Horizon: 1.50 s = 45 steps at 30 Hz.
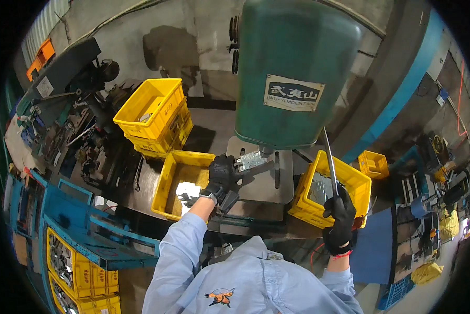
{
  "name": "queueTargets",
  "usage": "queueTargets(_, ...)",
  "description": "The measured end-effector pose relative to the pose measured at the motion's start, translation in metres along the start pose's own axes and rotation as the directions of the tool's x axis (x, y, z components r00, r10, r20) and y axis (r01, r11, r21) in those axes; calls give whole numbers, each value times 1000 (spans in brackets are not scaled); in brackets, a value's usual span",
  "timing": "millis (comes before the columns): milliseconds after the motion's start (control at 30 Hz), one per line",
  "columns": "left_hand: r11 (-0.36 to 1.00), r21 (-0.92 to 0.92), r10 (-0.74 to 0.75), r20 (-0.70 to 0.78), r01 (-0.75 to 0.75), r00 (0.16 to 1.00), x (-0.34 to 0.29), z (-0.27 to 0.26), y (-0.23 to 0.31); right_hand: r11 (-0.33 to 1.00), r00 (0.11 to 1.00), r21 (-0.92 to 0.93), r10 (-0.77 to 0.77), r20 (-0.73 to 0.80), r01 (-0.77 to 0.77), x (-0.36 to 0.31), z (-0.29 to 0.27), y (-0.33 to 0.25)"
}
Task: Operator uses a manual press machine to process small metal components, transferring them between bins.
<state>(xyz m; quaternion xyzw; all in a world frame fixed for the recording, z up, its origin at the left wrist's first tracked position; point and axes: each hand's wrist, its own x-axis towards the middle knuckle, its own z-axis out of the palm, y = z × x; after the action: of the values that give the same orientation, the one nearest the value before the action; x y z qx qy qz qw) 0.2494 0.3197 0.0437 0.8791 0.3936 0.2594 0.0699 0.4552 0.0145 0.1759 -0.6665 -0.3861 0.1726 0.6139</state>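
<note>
My left hand, in a black glove, is closed at the edge of a small silvery metal bracket. The bracket lies on the slotted grey worktable of a green drill press, right below its spindle. A dark flat bar runs along the bracket's near side; whether my fingers touch it I cannot tell. Also gloved in black, my right hand is wrapped round the press's long metal feed lever, above the right-hand yellow bin.
The yellow bin at my left holds shiny metal pieces; another yellow bin at my right holds metal parts. Stacked yellow crates stand behind. Tools and scrap crowd the far left. A blue metal frame is at lower left.
</note>
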Motion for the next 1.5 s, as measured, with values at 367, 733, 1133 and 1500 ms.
queueTargets(367,987,-110,134,142,-118,981,-7,-12,27,889,973,396,226,54,-229,-1,-16,6)
queueTargets(733,971,-170,178,39,-169,983,-32,-5,15,632,812,-524,-338,476,571,40,88,141)
queueTargets(1133,936,338,-22,323,-94,946,-107,-31,-148,302,569,-485,-511,644,821,81,139,140)
queueTargets(1500,979,-170,147,199,-114,969,-109,-3,-207,415,645,-493,-465,607,764,46,102,149)
